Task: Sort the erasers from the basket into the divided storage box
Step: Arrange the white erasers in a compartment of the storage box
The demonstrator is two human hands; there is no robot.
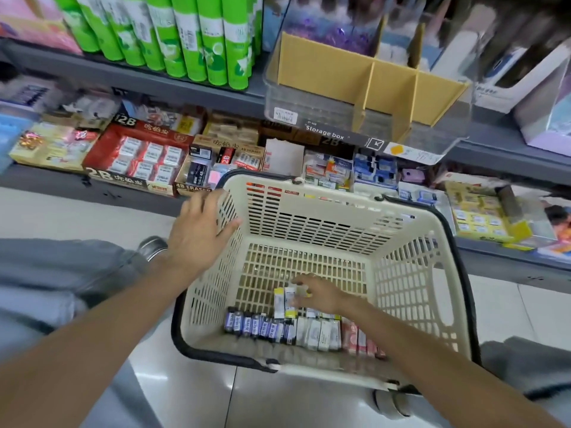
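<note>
The shelf (185,84) carries the divided storage box (367,97), a clear bin with cardboard partitions. Below it the cream basket (411,273) holds rows of erasers (296,330) along its near wall. The left hand (197,233) rests spread on the basket's rim; the right hand (318,293) pinches yellow-ended erasers (285,301) inside.

Stationery shop: shelves (191,84) stocked with boxed erasers (139,156), green tubes (173,32), shopping basket (411,273).
</note>
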